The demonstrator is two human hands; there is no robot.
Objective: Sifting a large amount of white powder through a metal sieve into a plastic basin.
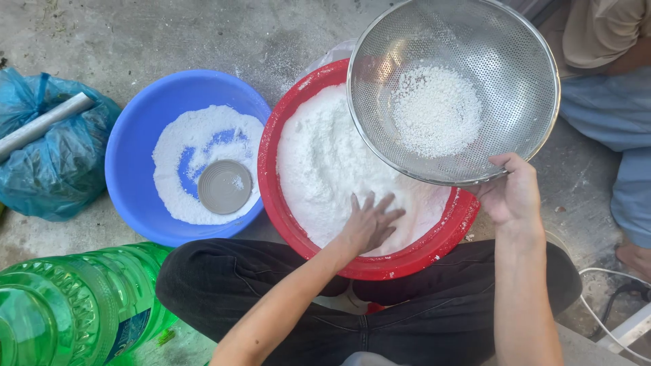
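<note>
Our left hand [369,227] lies fingers spread on the flour [325,169] at frame centre, while our right hand [512,193] grips the sieve [453,91] rim directly above the red basin [271,196].

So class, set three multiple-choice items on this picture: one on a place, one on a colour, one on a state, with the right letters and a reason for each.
1. Where does the small grey bowl lie?
A. in the blue basin
B. in the red basin
C. on the floor

2. What colour is the big bottle at lower left?
A. white
B. green
C. red

3. What is the right hand doing?
A. lying flat in powder
B. resting on a knee
C. holding the metal sieve by its rim

Answers: 1 A, the bowl sits on white powder inside the blue basin. 2 B, its clear plastic is green. 3 C, its fingers close on the sieve's rim, while the left hand presses into the red basin's powder.
</note>
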